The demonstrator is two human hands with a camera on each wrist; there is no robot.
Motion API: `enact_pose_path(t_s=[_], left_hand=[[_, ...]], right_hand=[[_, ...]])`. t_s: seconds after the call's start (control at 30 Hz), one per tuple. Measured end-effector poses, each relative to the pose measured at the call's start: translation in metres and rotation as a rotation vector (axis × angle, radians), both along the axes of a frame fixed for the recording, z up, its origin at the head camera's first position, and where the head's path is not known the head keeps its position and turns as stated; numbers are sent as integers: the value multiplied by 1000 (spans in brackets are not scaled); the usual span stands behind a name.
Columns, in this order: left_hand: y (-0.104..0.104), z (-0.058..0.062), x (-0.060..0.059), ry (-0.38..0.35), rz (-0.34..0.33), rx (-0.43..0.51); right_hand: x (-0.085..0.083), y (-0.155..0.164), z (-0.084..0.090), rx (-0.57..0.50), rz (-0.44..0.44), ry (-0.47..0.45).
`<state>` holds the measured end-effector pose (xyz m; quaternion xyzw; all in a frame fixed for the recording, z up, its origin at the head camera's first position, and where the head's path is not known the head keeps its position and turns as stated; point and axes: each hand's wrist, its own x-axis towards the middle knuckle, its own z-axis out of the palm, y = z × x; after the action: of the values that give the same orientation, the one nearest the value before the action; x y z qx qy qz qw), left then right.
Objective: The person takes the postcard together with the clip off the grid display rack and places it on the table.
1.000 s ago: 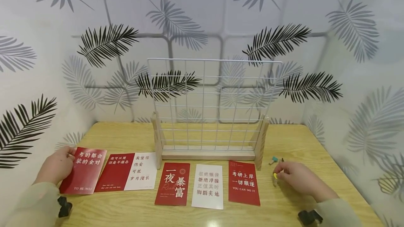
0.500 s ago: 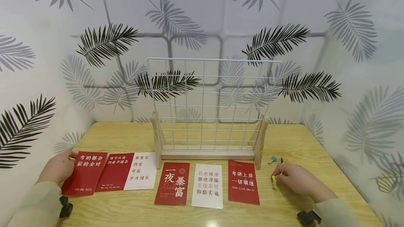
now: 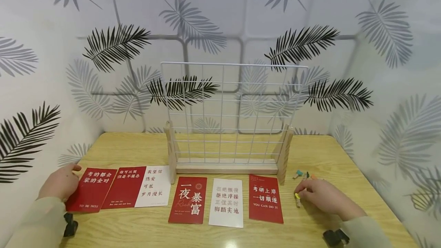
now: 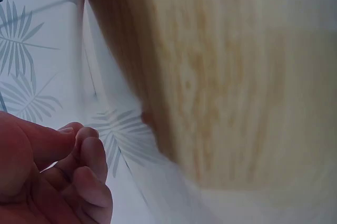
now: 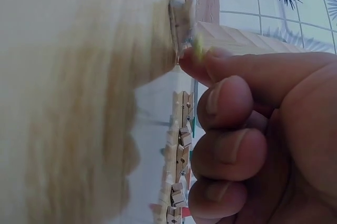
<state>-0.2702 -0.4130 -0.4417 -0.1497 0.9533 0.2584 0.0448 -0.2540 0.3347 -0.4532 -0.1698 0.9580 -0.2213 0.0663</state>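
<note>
A small wooden clothespin with a yellow tip (image 3: 298, 199) is pinched between the thumb and curled forefinger of the right hand (image 3: 320, 196), low over the desk (image 3: 144, 146) to the right of the cards; in the right wrist view the same clothespin (image 5: 181, 23) is seen pressed against the fingertips (image 5: 208, 58), its pale wood slightly blurred. Just beyond the knuckles, a loose cluster of further clothespins (image 3: 302, 174) lies on the desk (teal and orange tips can be made out), and in the wrist view they appear as a row of plain wooden pegs with metal springs (image 5: 178, 155).

The left hand (image 3: 60, 183) is laid at the left edge of a glossy red rectangular card (image 3: 91, 190), with the thumb over the card's upper corner and the fingers loosely curled; whether the card is actually gripped cannot be told. In the left wrist view only bent fingers (image 4: 79, 155) and blurred wood grain are shown.

Beside that card a red-and-white card (image 3: 140, 186) is laid flat, then a red card with large white characters (image 3: 188, 200), a white card (image 3: 226, 203) and another red card (image 3: 265, 198), all thin, rectangular and printed. Behind them a white wire grid panel (image 3: 231, 102) is held upright in a pale wooden stand (image 3: 227, 167). The desk is of yellowish wood-grain laminate, and the walls are covered in a palm-leaf pattern.
</note>
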Motion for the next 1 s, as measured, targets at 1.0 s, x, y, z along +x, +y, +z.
enact_pose_path(t_s=[1.0], left_hand=[[80,20,18,414,-193,-229]], right_hand=[[0,-13,15,-50,-159,332]])
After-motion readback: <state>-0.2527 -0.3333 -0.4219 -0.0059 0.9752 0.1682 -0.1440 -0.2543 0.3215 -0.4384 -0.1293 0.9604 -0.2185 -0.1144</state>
